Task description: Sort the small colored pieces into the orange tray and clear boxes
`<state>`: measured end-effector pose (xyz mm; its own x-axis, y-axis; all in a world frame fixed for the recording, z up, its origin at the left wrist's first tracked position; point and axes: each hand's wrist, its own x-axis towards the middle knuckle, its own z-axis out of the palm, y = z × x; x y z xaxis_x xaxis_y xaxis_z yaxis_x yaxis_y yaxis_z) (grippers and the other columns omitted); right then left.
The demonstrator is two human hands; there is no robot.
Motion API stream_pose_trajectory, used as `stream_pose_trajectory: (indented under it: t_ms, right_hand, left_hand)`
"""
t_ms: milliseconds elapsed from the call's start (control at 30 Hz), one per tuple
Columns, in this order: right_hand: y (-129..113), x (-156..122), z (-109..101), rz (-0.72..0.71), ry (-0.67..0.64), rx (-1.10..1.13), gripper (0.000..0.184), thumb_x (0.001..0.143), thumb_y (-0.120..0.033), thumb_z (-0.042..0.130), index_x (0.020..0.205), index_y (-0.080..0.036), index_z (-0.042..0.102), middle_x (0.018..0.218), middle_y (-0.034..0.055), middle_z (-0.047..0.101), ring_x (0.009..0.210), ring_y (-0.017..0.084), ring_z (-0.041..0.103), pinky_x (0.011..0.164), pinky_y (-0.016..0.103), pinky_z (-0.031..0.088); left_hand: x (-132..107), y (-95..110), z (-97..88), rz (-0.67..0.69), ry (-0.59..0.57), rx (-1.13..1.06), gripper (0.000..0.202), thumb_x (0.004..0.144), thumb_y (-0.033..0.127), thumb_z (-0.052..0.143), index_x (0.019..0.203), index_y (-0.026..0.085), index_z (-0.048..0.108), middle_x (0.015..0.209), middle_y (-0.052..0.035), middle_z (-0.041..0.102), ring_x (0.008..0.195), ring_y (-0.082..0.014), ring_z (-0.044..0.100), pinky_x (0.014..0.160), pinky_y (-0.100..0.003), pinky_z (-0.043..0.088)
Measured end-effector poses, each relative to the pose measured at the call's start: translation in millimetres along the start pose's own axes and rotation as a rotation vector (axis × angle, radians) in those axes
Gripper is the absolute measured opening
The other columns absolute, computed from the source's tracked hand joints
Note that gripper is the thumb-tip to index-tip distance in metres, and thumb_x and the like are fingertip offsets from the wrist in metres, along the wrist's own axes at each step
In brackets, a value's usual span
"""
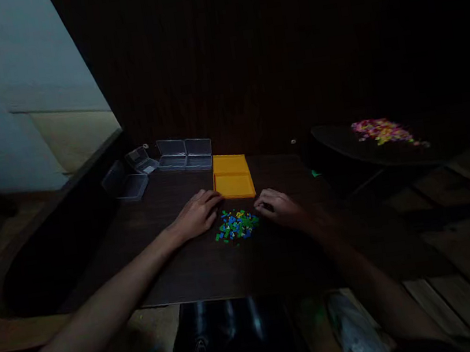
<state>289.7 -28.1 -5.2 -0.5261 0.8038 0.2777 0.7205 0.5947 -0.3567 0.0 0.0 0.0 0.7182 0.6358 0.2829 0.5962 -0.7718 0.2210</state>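
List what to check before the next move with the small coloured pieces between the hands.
1. Pieces gathered in one pile on the table: ok.
2. Left hand beside the pile, on its left: ok.
3. Right hand beside the pile, on its right: ok.
4. Either hand holding a piece: cannot tell, too dark.
5. Orange box open, just behind the pile: ok.
6. Clear boxes empty: cannot tell.
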Motion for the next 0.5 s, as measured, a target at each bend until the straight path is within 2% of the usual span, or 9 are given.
stream_pose_trajectory:
  t_ms: [133,267,367,500]
  right_hand:
    - [0,1,-4,-0.031,0.021,0.053,0.014,0.092,-0.021,0.052,0.088,-0.017,0.065,0.089,0.0076,0.065,0.086,0.019,0.059,0.078,0.031,0.046]
    - [-3,7,-15,-0.016,0.099,0.127,0.014,0.092,-0.025,0.055,0.089,-0.017,0.067,0.082,0.0055,0.063,0.076,0.016,0.058,0.07,0.028,0.045]
    - [-4,18,-22,0.022,0.136,0.151,0.015,0.091,-0.025,0.056,0.089,-0.017,0.068,0.083,0.0052,0.063,0.072,0.015,0.057,0.066,0.027,0.044]
    - [0,42,-26,0.007,0.124,0.142,0.014,0.089,-0.022,0.058,0.087,-0.015,0.07,0.084,0.0054,0.062,0.075,0.015,0.057,0.068,0.027,0.043]
  left_hand:
    - [-2,2,-2.4,0.005,0.008,-0.004,0.04,0.091,0.016,0.047,0.129,0.012,0.058,0.13,-0.0138,0.059,0.117,-0.0266,0.053,0.107,-0.046,0.043]
    - [-1,5,-6.2,0.011,0.015,0.014,0.037,0.091,0.016,0.047,0.126,0.012,0.06,0.125,-0.014,0.06,0.112,-0.0267,0.054,0.102,-0.045,0.046]
    - [-1,6,-8.2,0.017,0.024,0.02,0.036,0.091,0.017,0.047,0.124,0.013,0.061,0.124,-0.0139,0.06,0.109,-0.0265,0.054,0.099,-0.045,0.048]
    - [0,7,-9.1,0.039,0.065,-0.019,0.034,0.091,0.016,0.048,0.122,0.014,0.061,0.123,-0.0137,0.059,0.109,-0.0259,0.053,0.098,-0.044,0.048]
